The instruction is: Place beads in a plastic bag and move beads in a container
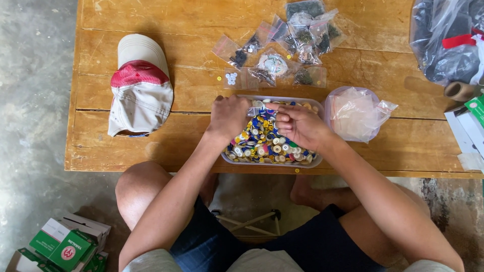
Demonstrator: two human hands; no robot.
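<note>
Hovering over the button tray (316, 162), both hands (229, 117) (300, 126) pinch a small bag (253, 111).

Bare wood between cap (139, 85) and button tray (272, 161); small bags (282, 48) crowding behind.

Worn wooden table (151, 156) carries button tray (272, 162), cap (140, 85), small clear bags (282, 50) w/ bits. Also round tub (353, 113) w/ plastic, dark bag (446, 40) at rt.
</note>
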